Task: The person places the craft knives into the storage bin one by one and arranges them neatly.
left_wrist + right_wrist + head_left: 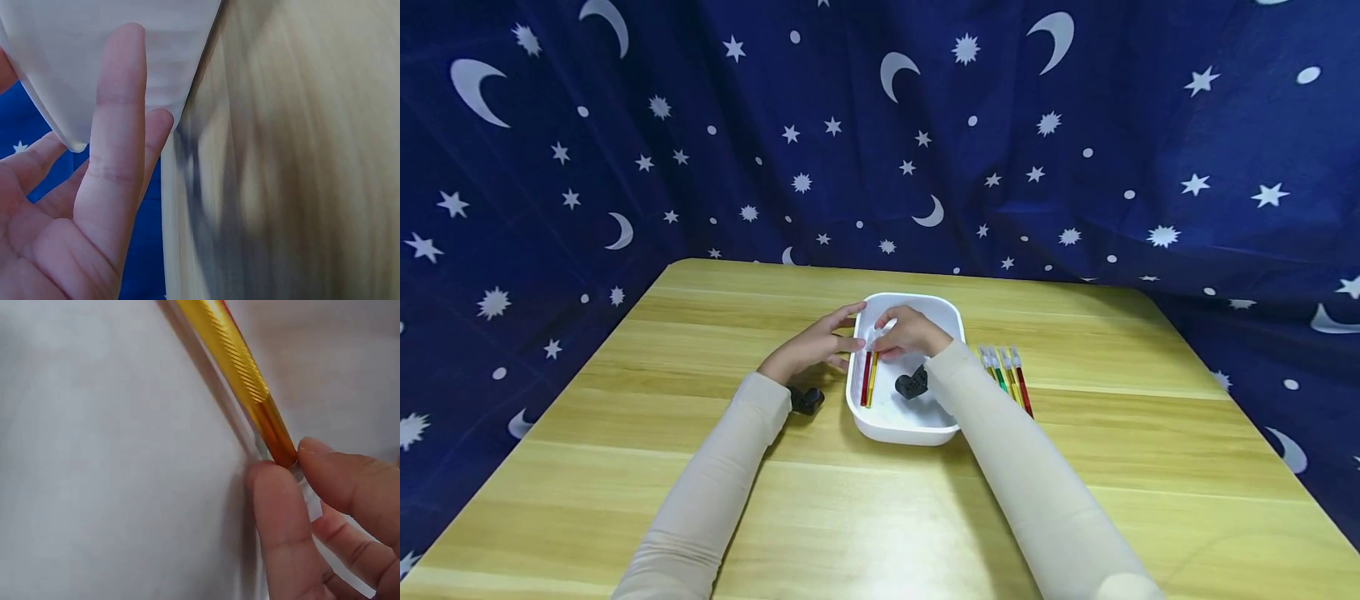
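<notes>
A white plastic tray (906, 436) stands on the table, with a red craft knife (865, 383) and a yellow craft knife (872, 385) side by side along its left wall. My right hand (912, 332) reaches inside. Its thumb and finger pinch the yellow knife at the clear-capped end, just past the shiny knurled handle (234, 356) in the right wrist view. Against the tray's left wall is my left hand (815, 346), its fingers spread and mostly straight. In the left wrist view, fingers (119, 112) lie along the outer wall.
Several capped craft knives (1018, 379) in red, green and yellow lie right of the tray, partly behind the right sleeve (1000, 442). Black wrist devices (807, 401) show beneath both wrists. The wooden table (865, 533) ends at a blue curtain (850, 100) with moons and stars.
</notes>
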The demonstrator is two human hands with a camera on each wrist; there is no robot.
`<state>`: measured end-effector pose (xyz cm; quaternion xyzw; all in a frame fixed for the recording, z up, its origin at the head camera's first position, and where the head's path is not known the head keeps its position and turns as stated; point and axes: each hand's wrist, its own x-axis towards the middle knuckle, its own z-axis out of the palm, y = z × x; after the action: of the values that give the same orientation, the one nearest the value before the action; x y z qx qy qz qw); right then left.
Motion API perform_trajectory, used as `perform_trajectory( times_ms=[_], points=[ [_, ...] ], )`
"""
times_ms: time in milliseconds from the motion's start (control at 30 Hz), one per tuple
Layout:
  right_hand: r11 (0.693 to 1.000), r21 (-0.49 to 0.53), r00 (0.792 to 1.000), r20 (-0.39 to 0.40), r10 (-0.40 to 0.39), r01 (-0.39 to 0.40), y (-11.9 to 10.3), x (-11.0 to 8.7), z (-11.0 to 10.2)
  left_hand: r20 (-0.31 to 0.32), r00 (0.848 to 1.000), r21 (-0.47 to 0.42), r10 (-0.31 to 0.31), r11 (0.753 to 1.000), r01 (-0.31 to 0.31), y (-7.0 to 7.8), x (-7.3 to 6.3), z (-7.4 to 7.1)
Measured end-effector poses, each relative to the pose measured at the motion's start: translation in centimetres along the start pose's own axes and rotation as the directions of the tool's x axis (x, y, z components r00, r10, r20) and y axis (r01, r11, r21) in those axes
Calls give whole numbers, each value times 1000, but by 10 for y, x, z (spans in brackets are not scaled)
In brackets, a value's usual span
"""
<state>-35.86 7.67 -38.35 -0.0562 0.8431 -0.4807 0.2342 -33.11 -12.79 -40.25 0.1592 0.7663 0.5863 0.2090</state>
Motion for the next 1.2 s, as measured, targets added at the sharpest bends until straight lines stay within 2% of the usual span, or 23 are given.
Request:
perform_trajectory(
  times_ms=[400,633,900,1200],
  points=[
    [996,-84,999,-18,-28,27,1,2,0,10,1000,3,1,1000,-1,2,0,0],
    [1000,5,1000,-8,16,-16,-4,0,0,8,1000,2,1,1000,-1,2,-1,0],
    [999,21,997,-55,46,-45,-9,-2,-1,7,1000,-3,-5,1000,5,-2,1,0],
    [1000,7,1000,25,-5,5,-16,-10,-7,11,1000,8,0,1000,0,-1,0,-1]
  ],
)
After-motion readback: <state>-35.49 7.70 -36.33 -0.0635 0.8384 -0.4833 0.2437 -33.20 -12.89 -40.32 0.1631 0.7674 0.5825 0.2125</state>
